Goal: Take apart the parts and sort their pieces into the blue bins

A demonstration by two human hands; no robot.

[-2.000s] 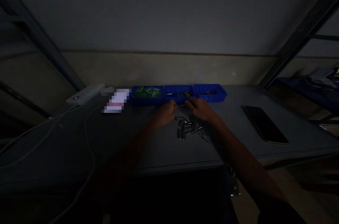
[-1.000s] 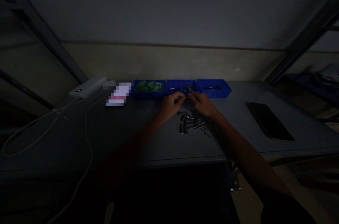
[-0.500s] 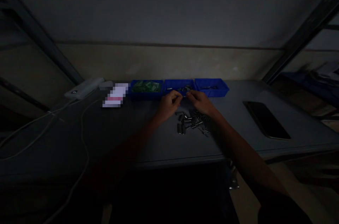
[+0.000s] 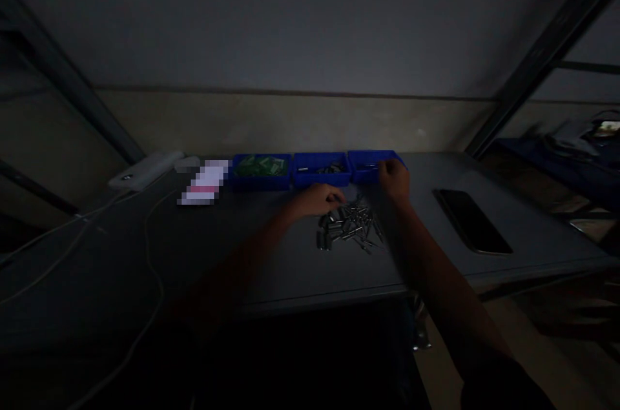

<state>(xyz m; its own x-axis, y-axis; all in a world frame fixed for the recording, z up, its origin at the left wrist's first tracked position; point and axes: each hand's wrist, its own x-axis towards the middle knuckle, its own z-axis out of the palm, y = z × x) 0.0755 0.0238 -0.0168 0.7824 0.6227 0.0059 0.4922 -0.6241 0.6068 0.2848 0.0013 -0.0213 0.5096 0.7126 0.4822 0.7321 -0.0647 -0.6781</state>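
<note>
A loose pile of small shiny metal parts (image 4: 356, 223) lies on the grey table; in the dim light their exact kind is unclear. My left hand (image 4: 317, 199) is at the pile's upper left edge, its thumb and fingers curled together. Whatever they grip is too small to name. My right hand (image 4: 394, 181) is at the right blue bin (image 4: 361, 174), over its right front part, with the fingers bent down and closed. Any item in them is hidden. A few thin metal pieces show inside that bin.
The middle blue bin (image 4: 307, 179) contains small metal parts. Green packets (image 4: 261, 166) fill the left blue bin (image 4: 261, 184). A dark phone (image 4: 472, 221) lies at right. At left are a blurred bright screen (image 4: 206, 183), a white power strip (image 4: 145, 171) and a cable (image 4: 149, 242).
My hands have come apart. The right one has moved right to the right bin, while the left one has dropped nearer to the metal pile. The view has shifted slightly.
</note>
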